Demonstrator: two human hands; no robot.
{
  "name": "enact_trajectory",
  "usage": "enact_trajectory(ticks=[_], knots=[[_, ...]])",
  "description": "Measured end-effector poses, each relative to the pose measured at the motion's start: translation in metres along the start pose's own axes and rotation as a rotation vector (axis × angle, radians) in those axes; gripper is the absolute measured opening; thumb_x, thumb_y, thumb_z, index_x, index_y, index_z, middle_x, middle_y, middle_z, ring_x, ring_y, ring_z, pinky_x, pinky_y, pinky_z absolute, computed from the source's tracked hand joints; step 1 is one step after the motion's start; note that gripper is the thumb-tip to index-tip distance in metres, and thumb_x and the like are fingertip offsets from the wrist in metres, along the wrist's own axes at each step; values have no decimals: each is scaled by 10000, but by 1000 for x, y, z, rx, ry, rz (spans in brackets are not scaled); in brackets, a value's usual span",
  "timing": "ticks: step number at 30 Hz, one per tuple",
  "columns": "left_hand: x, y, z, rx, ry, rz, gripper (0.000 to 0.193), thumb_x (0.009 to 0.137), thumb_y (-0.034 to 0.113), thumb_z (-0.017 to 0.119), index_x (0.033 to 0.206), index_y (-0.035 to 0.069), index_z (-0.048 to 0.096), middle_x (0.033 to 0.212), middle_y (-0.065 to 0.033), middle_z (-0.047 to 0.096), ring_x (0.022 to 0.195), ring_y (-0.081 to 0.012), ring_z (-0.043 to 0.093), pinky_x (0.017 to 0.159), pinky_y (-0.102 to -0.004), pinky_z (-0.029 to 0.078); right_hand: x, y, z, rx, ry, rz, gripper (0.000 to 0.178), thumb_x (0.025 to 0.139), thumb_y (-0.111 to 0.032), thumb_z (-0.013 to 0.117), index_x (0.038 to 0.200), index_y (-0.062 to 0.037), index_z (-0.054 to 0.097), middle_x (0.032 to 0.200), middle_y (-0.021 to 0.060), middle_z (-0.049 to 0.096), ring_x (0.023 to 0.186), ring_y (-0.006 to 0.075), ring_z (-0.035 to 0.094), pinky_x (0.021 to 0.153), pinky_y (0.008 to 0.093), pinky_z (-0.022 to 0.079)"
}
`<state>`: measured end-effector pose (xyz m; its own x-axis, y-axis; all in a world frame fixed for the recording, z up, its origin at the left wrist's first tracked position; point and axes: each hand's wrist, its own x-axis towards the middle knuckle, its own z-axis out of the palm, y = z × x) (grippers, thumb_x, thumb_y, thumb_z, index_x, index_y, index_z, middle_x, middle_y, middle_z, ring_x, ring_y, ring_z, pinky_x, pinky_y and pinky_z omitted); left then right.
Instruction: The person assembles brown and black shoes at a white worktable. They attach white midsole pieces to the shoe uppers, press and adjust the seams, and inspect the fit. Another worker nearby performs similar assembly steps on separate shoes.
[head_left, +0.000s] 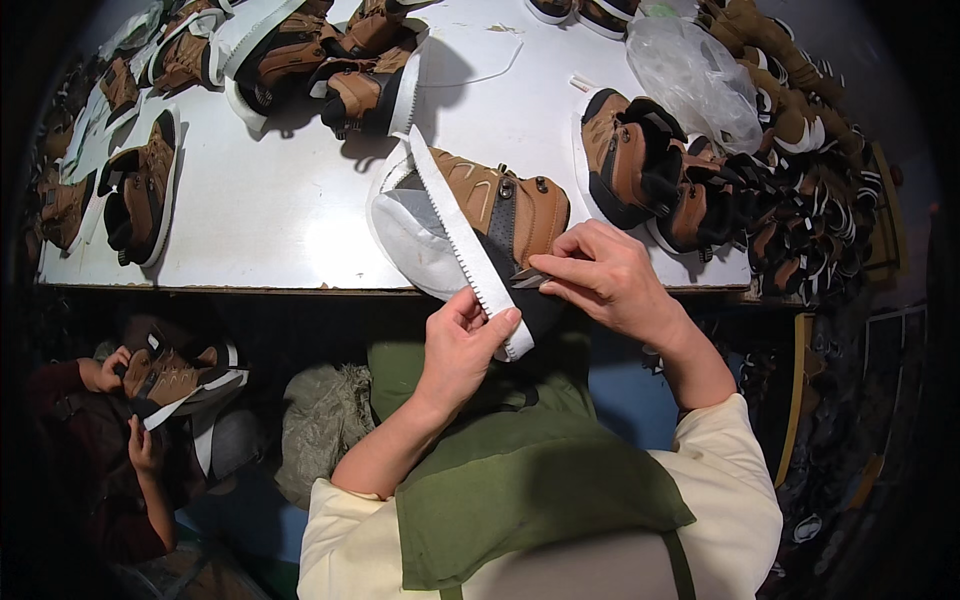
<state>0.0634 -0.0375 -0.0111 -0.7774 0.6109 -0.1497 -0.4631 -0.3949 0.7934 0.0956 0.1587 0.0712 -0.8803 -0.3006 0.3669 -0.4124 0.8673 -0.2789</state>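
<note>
A brown boot upper [545, 215] with black trim lies on its side at the table's front edge. A white strip [455, 220] with one toothed edge runs slantwise across it, in front of a pale grey-white underside [410, 235]. My left hand [462, 345] is closed on the strip near its lower end, thumb on top. My right hand [600, 275] pinches a small, thin metal blade-like tool [528, 277] against the boot's black part beside the strip. The tool's exact kind is partly hidden by the fingers.
More brown boots [370, 95] with white strips stand about the white table [290, 200]. A clear plastic bag [695, 80] sits at the far right, near a heap of footwear [810, 210]. At lower left, another person's hands [145, 445] hold a similar boot [170, 375].
</note>
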Motion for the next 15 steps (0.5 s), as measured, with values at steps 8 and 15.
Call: enact_trajectory(ticks=[8,15], knots=[[-1,0,0,29,16,-1,241,883,78,681,1093,-20,616,948,-22,650,796,-55,575,726,-217,481,-4,-5,3,-40,24,25,285,728,-143,783,997,-89,705,834,56,606,755,233,596,627,352,495],[-2,-1,-1,31,10,-1,244,881,77,681,1093,-24,614,954,-23,649,803,-56,577,734,-218,482,-6,-4,5,-29,33,7,276,730,-150,779,993,-100,710,831,34,607,754,219,589,636,347,465]])
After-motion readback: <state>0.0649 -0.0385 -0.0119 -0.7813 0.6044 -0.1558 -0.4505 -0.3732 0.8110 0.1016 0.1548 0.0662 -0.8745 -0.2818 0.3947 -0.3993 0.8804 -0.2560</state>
